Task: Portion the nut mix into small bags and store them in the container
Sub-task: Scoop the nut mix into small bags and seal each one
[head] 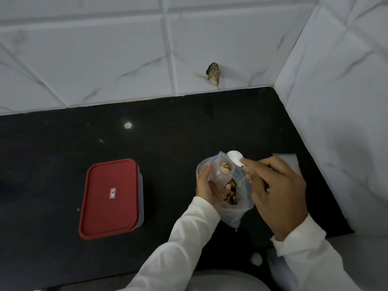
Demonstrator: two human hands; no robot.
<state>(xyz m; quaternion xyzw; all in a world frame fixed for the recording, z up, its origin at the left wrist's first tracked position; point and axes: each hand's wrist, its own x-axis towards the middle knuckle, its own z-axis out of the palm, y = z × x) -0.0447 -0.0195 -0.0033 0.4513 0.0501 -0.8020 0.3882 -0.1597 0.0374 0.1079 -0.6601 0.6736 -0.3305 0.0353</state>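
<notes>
My left hand (pixel 210 186) grips a small clear zip bag (pixel 222 171) with a few pale nuts in it, held upright over a larger clear bag (pixel 236 206) of brown nut mix on the black counter. My right hand (pixel 277 192) pinches a white plastic spoon (pixel 235 157), its bowl just above the small bag's mouth. The container (pixel 111 198), with a red lid and a small label, stands shut to the left, apart from both hands.
The black counter (pixel 168 133) ends at white tiled walls (pixel 105 59) behind and on the right. Some flat clear bags (pixel 290 159) lie behind my right hand. A chipped hole (pixel 213 73) marks the back wall. The counter's front edge runs near my sleeves.
</notes>
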